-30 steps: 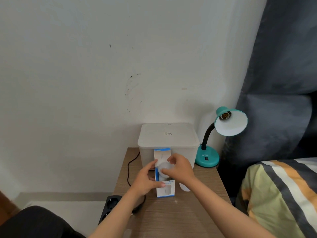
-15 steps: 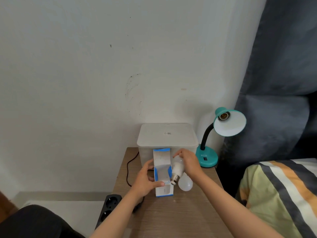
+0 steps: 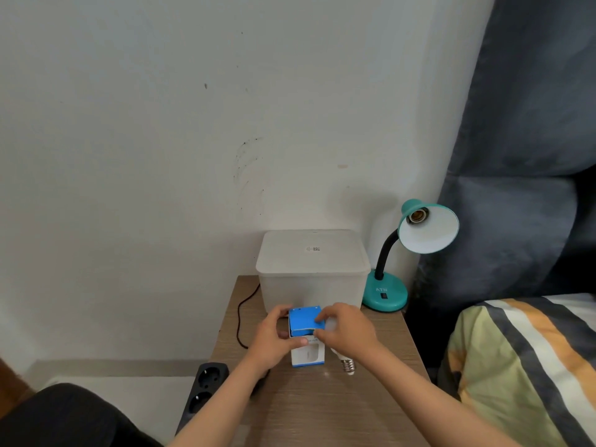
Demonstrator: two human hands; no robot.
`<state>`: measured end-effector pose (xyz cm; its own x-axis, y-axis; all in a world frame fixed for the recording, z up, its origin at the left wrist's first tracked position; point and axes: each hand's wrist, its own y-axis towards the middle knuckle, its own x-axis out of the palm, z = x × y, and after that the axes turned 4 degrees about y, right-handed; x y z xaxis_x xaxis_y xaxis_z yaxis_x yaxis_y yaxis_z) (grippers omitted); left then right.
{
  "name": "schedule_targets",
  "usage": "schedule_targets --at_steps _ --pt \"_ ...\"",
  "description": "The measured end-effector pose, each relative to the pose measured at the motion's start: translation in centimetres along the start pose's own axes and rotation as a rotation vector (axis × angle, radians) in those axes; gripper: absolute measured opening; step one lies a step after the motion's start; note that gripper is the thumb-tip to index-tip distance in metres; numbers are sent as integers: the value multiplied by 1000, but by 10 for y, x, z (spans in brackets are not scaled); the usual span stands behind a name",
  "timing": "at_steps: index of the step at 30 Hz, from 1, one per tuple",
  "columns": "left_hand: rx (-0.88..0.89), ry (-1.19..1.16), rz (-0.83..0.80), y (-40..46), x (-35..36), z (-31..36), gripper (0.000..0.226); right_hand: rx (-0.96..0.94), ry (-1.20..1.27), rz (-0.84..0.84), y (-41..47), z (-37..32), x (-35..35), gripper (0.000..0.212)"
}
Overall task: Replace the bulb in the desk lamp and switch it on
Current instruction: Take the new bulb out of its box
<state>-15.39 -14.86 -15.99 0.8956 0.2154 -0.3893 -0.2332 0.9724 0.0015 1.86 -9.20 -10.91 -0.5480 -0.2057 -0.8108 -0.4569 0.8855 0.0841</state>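
A teal desk lamp (image 3: 384,295) stands at the table's back right, its shade (image 3: 429,229) turned toward me and its socket (image 3: 419,216) empty. Near the middle of the wooden table (image 3: 322,411) stands a blue-and-white bulb box (image 3: 307,353). My left hand (image 3: 274,338) grips its left side. My right hand (image 3: 346,330) pinches the blue top flap, which is folded down over the box. A white bulb (image 3: 347,364) lies on the table just right of the box, screw base toward me, its globe hidden under my right hand.
A lidded translucent storage box (image 3: 312,269) sits against the wall behind the bulb box. A dark cable (image 3: 240,317) runs down the table's left side to a black power strip (image 3: 206,388) on the floor. A bed with a striped blanket (image 3: 532,366) borders the table's right edge.
My right hand lifted a bulb out of the open box, and now a bulb lies on the table. The hand has moved back to the box and folded the blue flap down.
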Motion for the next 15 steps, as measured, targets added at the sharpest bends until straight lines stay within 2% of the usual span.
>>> schedule_targets --at_steps 9,15 --pt "13 85 -7 2 0 -2 58 -37 -125 -2 -1 -5 5 30" --pt "57 163 80 -1 2 5 48 7 -30 12 -4 -4 2 32"
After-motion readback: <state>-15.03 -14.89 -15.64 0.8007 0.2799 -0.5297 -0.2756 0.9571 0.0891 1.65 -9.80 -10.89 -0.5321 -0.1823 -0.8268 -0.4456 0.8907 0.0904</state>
